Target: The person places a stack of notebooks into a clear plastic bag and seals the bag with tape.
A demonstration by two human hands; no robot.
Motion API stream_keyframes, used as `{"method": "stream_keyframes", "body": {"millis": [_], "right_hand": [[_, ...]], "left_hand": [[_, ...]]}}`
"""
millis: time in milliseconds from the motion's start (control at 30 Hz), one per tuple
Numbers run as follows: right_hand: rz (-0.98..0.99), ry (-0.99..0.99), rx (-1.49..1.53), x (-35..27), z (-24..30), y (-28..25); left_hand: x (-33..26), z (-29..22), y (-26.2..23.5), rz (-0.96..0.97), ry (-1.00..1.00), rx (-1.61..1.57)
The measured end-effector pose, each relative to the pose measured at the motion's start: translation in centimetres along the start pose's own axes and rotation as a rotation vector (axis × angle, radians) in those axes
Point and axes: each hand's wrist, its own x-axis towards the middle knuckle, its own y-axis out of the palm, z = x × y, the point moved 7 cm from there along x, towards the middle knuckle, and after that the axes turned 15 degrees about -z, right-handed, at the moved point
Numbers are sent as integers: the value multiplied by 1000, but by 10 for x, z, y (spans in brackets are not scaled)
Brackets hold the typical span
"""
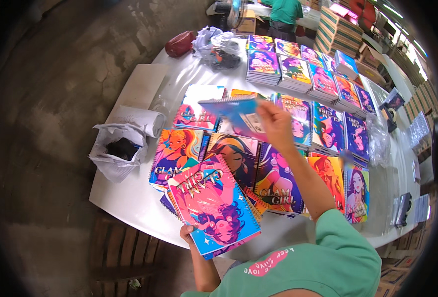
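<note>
My left hand [187,232] grips the near edge of a stack of spiral notebooks [214,204] with a pink and blue illustrated cover, tilted at the table's front edge. My right hand [277,123] is raised over the table and holds another spiral notebook [231,108] by its corner, blue back cover up, blurred by motion. Under it lie rows of colourful notebooks [238,154] showing drawn girls, set out side by side on the white table [129,198].
More notebook stacks [298,69] fill the far side. A white bag with dark contents [119,148] sits at the left edge, a paper roll [135,119] behind it. A dark red pouch [180,43] and crumpled plastic [219,47] lie beyond. A person in green [284,15] stands by cartons [340,32].
</note>
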Motion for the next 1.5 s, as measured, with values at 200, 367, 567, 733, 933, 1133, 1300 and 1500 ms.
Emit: {"method": "stream_keyframes", "body": {"millis": [200,367,567,733,933,1133,1300,1500], "right_hand": [[766,-94,275,-33,38,-15],[861,58,75,-31,4,-13],[415,-513,-968,-44,-134,-91],[-68,-132,-408,1,-63,-116],[326,48,572,8,62,-147],[847,-129,123,-30,40,-130],[613,40,-1185,-24,-155,-257],[12,-312,-703,-14,-70,-266]], "left_hand": [[6,45,16,50,-111,9],[-16,61,11,27,-138,40],[-35,83,18,54,-212,76],[-39,86,23,85,-240,112],[-25,95,16,-212,-176,255],[-34,128,30,48,-329,79],[-52,178,35,106,-473,30],[-64,197,33,131,-517,-2]]}}
